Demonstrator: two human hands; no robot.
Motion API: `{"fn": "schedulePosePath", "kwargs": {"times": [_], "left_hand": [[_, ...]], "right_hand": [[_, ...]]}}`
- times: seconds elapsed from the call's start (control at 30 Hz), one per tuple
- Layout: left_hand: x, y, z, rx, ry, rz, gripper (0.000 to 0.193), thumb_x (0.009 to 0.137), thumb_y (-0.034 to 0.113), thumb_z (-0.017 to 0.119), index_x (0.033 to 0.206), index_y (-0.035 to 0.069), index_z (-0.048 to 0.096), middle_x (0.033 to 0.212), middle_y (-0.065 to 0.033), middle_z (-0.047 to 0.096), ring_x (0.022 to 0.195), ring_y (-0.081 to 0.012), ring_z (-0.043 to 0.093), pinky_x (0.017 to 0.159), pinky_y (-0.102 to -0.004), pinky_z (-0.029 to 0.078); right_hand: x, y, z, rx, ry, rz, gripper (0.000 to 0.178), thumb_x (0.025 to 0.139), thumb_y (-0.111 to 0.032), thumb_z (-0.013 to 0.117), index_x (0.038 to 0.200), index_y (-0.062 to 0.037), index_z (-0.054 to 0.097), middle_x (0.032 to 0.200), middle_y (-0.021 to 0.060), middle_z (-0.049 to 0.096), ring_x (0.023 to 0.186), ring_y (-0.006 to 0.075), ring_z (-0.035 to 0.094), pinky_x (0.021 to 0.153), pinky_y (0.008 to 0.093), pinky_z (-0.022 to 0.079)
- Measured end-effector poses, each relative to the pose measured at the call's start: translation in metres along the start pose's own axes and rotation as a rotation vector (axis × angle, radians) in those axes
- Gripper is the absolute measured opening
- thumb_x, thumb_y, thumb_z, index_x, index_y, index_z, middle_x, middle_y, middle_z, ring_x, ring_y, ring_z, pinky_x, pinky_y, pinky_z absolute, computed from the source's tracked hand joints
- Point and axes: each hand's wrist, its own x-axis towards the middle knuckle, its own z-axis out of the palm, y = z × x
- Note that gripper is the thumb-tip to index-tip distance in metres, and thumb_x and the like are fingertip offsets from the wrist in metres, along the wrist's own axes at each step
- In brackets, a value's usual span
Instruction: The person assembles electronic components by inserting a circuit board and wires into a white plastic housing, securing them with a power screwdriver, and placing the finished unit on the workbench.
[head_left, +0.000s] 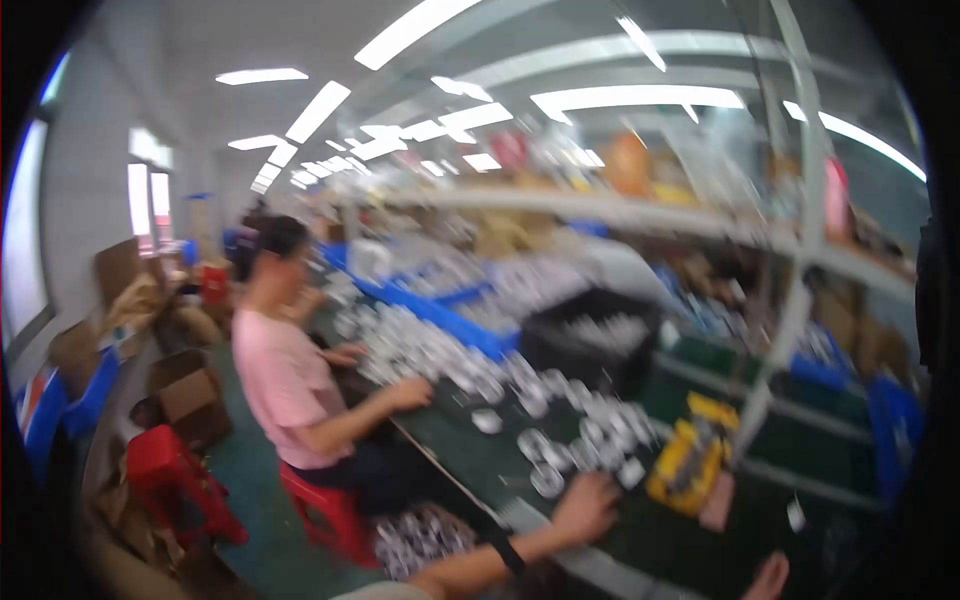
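My left hand (588, 508) lies at the near edge of a spread of small white round parts (595, 435) on the dark green worktable (650, 540). A dark band circles that wrist. Motion blur smears the fingers, and whether they grip a part is unclear. Only a bit of my right hand (768, 578) shows at the lower edge; the rest is out of view. Ahead of it stands a yellow container (690, 452) with darker items in it, and a pinkish piece (717, 502) lies beside it. A small white piece (796, 515) is farther right.
A co-worker in a pink shirt (285, 375) sits to the left on a red stool (325, 515), hands over more white parts. Beyond the parts stand a black bin (560, 350) and blue trays (440, 315). A loaded shelf (600, 210) with a pale upright (790, 330) rises over the table.
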Motion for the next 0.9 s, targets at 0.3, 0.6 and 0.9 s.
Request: {"fn": "schedulePosePath", "kwargs": {"times": [0.3,0.6,0.9], "left_hand": [[0.005,0.006,-0.027,0.051,-0.435,0.022,0.050,0.080,0.025,0.072,0.123,0.006,0.057,0.134,-0.0215,0.050,0.127,-0.0418,0.043,0.107,-0.0466,0.036],[0.067,0.008,-0.023,0.052,-0.515,-0.177,0.031,0.082,0.023,0.069,0.104,0.002,0.063,0.119,-0.0215,0.059,0.110,-0.0379,0.056,0.089,-0.0428,0.047],[0.040,0.063,-0.009,-1.314,-0.975,-0.592,0.041,0.098,0.018,0.055,0.133,-0.002,0.047,0.122,-0.0112,0.060,0.108,-0.0147,0.058,0.093,-0.0293,0.047]], "right_hand": [[0.050,-0.008,0.000,-0.362,0.073,-0.164,0.036,0.086,-0.013,0.069,0.119,-0.0019,0.058,0.116,0.0109,0.060,0.108,0.0204,0.058,0.095,0.0321,0.045],[0.169,0.056,-0.017,-0.945,-0.220,-0.214,0.061,0.072,-0.034,0.076,0.125,-0.0119,0.056,0.122,0.0146,0.057,0.120,0.0365,0.047,0.100,0.0466,0.038],[0.033,-0.038,0.055,-0.389,-0.594,-0.333,0.058,0.060,-0.022,0.087,0.108,-0.0033,0.057,0.105,0.0143,0.056,0.094,0.0314,0.058,0.083,0.0379,0.049]]}}
